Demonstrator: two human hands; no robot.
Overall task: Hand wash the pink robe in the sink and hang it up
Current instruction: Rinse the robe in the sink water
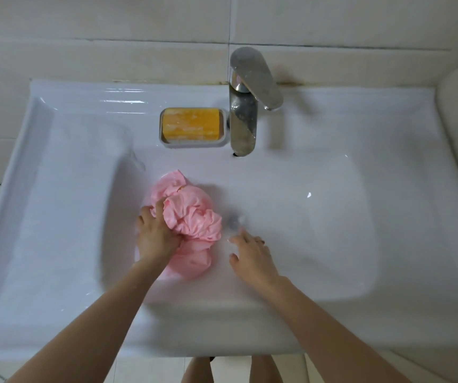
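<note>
The left hand (157,236) has its fingers curled into the bunched pink robe (187,219), at centre frame in the sink (64,244) basin. The right hand (252,257) hovers beside it, fingers spread and empty. Knead evenly; use the soap (190,123) at upper centre.

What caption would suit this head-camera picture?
Left hand grips a bunched pink robe in a white ceramic sink, the open right hand beside it.

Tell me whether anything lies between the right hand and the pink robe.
Nothing visible does. The right hand is open just right of the pink robe, with only bare sink between them. The left hand grips the robe.
</note>
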